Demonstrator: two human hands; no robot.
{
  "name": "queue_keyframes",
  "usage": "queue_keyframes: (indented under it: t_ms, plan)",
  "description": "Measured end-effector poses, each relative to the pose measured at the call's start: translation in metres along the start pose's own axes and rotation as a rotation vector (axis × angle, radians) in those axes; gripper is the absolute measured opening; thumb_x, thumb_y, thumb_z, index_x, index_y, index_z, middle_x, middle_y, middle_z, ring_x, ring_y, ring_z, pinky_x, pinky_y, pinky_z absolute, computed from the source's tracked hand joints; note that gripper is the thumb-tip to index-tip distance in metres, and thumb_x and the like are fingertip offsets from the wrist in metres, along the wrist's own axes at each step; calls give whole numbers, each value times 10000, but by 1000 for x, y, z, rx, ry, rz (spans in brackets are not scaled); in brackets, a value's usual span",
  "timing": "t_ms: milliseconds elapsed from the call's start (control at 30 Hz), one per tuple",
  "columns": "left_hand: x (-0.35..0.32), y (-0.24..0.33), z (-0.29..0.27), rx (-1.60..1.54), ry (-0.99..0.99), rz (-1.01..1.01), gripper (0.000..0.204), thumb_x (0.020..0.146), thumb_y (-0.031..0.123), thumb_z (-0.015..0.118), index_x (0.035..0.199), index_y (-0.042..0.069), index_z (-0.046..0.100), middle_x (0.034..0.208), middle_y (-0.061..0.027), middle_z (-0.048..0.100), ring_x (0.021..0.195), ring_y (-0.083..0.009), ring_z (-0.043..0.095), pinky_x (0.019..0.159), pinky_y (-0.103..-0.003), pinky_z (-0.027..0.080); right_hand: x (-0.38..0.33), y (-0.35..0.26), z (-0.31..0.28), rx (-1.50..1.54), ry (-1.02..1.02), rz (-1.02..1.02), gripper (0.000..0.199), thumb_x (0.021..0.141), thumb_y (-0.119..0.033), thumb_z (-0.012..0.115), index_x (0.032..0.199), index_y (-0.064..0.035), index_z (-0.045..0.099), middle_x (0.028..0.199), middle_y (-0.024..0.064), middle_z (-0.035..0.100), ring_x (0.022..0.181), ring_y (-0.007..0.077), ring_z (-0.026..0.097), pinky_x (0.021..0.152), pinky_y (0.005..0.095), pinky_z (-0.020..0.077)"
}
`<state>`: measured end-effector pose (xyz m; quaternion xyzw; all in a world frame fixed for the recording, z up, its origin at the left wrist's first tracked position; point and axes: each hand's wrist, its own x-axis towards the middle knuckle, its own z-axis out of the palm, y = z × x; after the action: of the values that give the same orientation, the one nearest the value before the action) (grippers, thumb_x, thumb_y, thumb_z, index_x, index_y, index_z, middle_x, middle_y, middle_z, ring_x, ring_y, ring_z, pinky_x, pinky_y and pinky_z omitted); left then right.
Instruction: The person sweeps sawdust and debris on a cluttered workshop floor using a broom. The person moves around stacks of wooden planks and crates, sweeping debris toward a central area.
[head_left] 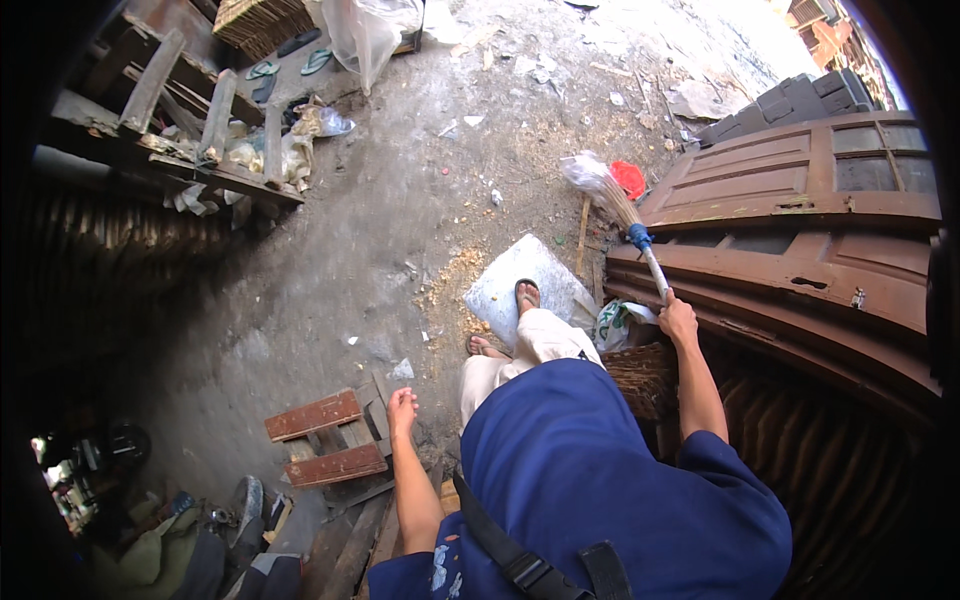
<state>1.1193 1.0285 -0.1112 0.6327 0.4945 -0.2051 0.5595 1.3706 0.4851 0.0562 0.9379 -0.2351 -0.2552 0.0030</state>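
A broom [640, 237] is reaching forward on the right, its bristles lying beside a red object [627, 179]. The right hand [679, 318] is grasping its handle, fingers wrapping around it. Brown doors [790, 265] are standing just beyond. One foot is resting on a white sheet [500, 272]. The left hand [402, 411] is hanging near reddish boards [316, 415]; whether its fingers are clenching, I cannot tell.
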Motion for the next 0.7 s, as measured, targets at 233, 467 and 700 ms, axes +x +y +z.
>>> queue_keyframes:
  t_ms: [233, 467, 700]
  plan:
    - [-10, -69, 21, 11, -24, -143, 217, 940, 260, 524, 1072, 101, 589, 830, 0, 622, 623, -94, 561, 475, -242, 448, -26, 9, -18, 57, 34, -43, 538, 858, -194, 522, 1385, -180, 415, 990, 251, 637, 951, 434, 609, 839, 503, 481]
    - [-49, -35, 90, 141, -127, -219, 201, 944, 254, 510, 1032, 92, 589, 814, -6, 604, 622, -100, 552, 489, -252, 448, -23, -61, -25, 54, -248, -281, 609, 850, -154, 482, 1424, -281, 324, 917, 253, 641, 885, 409, 636, 782, 495, 499]
    - [-35, 97, 118, 144, -66, 42, 186, 951, 203, 497, 1078, 87, 570, 858, 2, 608, 683, -78, 546, 543, -241, 435, 63, -161, 40, 100, -324, -648, 506, 844, -110, 467, 1333, -242, 470, 924, 171, 653, 879, 362, 646, 746, 461, 518]
